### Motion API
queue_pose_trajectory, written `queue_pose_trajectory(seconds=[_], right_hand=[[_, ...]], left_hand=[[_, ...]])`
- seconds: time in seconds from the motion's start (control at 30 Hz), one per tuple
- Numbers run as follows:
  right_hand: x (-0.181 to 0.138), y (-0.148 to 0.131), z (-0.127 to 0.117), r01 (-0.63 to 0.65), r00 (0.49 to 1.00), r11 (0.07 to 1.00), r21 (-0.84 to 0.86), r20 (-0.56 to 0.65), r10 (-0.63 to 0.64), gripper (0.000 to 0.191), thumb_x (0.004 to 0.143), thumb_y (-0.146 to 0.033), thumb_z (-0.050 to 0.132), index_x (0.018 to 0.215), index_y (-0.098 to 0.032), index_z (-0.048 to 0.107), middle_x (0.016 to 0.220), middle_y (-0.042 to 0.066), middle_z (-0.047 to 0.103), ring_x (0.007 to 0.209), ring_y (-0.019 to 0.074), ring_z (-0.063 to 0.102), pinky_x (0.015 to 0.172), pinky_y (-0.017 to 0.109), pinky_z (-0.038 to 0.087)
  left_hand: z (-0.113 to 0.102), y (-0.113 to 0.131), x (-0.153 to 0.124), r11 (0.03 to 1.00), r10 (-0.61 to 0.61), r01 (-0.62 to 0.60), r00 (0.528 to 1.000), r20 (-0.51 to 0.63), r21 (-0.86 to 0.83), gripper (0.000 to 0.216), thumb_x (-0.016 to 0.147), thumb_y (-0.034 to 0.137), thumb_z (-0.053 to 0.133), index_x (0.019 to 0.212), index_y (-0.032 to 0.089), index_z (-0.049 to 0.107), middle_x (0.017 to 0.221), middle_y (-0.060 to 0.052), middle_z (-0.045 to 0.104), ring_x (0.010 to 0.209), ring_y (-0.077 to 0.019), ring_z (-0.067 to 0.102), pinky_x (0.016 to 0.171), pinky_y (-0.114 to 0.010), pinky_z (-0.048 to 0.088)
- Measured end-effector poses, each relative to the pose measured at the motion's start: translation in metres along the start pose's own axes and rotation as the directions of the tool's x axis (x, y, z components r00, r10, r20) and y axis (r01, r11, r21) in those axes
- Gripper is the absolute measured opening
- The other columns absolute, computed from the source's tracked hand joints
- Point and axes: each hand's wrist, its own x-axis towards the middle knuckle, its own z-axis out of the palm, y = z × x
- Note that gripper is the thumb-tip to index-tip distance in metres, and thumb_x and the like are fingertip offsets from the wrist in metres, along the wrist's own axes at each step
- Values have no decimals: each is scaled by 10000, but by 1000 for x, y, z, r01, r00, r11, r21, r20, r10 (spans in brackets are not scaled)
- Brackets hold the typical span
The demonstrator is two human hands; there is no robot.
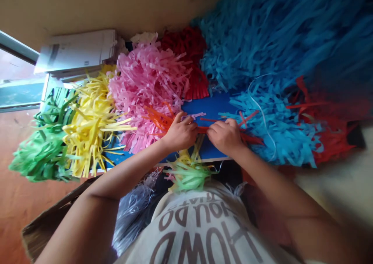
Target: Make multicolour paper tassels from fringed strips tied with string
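Both hands meet over a blue board (214,105) that lies in front of the person. The left hand (180,134) is closed around one end of a bundle of red paper strips (203,129), fingers curled over the top. The right hand (225,136) grips the same bundle just beside it, knuckles up, so only a short stretch of the bundle shows between the two fists. Orange-red strip ends (157,118) fan out past the left hand, and darker red ends (253,140) stick out past the right wrist. It may be that the thumbs pinch the middle of the bundle, but the fingers hide that part.

Heaps of cut paper fringe ring the board. A pink heap (148,79) lies just beyond the left hand, with a yellow heap (87,128) beside it and a green heap (37,153) further out at the far left. A red heap (189,48) sits behind the pink one. A large blue heap (276,39) fills the upper right, and a lighter blue heap (282,130) lies close to the right hand, with a thin white string (263,110) looped over it. A small green and yellow tuft (189,175) rests at the near edge of the board, between the forearms. A stack of printed papers (75,50) lies by the wall at the upper left
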Motion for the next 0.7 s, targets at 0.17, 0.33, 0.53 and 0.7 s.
queue_pose_trajectory(seconds=[0.17, 0.33, 0.53, 0.7], right_hand=[[9, 10, -2, -63, 998, 996, 69, -8, 63, 154, 902, -233, 628, 768, -208, 700, 824, 19, 725, 852, 202, 545, 806, 401, 220], [10, -7, 0, -12, 996, 998, -68, -89, 6, 159, 949, -227, 581, 837, -189, 686, 862, 39, 711, 912, 221, 523, 833, 406, 233], [-9, 3, 6, -53, 993, 998, -43, -107, 48, 243, 991, -212, 534, 819, -206, 705, 822, 18, 715, 868, 194, 527, 796, 392, 238], [-28, 26, 2, -131, 985, 990, 57, -103, 136, 188, 966, -270, 604, 834, -237, 735, 897, 16, 746, 921, 204, 565, 846, 394, 263]], left_hand=[[6, 8, 4, 998, -22, 28, 994, -107, 56, 198, 908, 248, 557, 774, 185, 689, 750, -58, 674, 868, -255, 586, 985, -537, 355], [9, 7, 2, 995, -68, 80, 984, -167, 66, 200, 902, 217, 571, 723, 193, 656, 678, -30, 652, 814, -233, 586, 992, -520, 336], [4, -1, -15, 991, -128, 124, 986, -103, -47, 194, 952, 232, 566, 833, 233, 719, 776, -16, 716, 823, -209, 604, 993, -496, 313], [5, -8, -27, 958, -253, 241, 965, -63, -156, 211, 972, 318, 574, 887, 285, 764, 876, -14, 764, 867, -209, 625, 986, -483, 314]])
